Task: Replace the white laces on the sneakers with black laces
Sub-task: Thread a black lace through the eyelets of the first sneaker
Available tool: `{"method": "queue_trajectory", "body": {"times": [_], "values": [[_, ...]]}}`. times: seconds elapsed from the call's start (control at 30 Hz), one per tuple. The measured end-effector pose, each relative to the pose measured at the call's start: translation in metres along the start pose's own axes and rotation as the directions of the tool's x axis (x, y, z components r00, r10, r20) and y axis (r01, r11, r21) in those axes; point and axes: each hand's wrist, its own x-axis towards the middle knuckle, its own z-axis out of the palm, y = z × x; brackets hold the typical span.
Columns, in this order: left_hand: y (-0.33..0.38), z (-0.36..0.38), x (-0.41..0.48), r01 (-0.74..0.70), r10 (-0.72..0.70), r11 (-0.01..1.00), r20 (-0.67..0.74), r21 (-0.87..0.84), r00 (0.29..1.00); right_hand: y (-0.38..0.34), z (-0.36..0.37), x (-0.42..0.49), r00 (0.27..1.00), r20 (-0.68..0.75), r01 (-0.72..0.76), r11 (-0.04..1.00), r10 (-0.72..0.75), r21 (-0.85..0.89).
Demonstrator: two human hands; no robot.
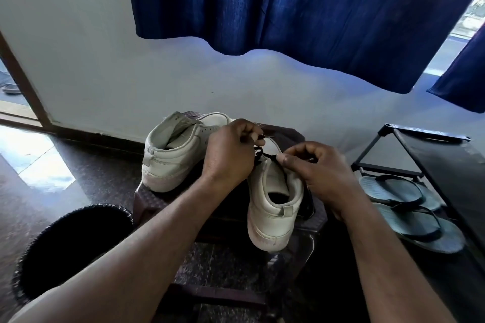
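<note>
**Grip pinched on both lace ends**

Left hand (231, 149) pinches the black lace (258, 152) at its tip. Right hand (315, 168) pinches it just above the near sneaker (273, 207), which sits on the stool (291, 136). The thin, limp cord could slip or miss an eyelet. The smooth white sneaker, its rounded heel at the stool's edge, might tip off.

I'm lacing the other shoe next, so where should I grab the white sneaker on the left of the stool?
Take the left sneaker by its heel collar, coming from the near left. Its heel faces you and its mouth opens upward, while the toe end lies beyond your left hand, which pinches the black lace.
</note>
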Motion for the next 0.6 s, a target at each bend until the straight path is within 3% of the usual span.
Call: {"method": "queue_trajectory", "body": {"times": [0.1, 0.23, 0.6], "values": [[-0.001, 0.003, 0.002, 0.049, -0.046, 0.997, 0.054, -0.062, 0.997, 0.000, 0.000, -0.002, 0.997, -0.072, -0.020, 0.998, 0.016, -0.051], [-0.001, 0.009, -0.001, 0.010, -0.010, 1.000, 0.130, 0.006, 0.992, 0.006, -0.005, 0.000, 0.995, -0.095, -0.047, 0.997, 0.040, -0.065], [0.003, 0.011, 0.001, 0.107, -0.097, 0.994, 0.205, -0.038, 0.974, 0.027, -0.001, 0.010, 0.995, 0.020, -0.095, 0.982, 0.093, 0.166]]}}
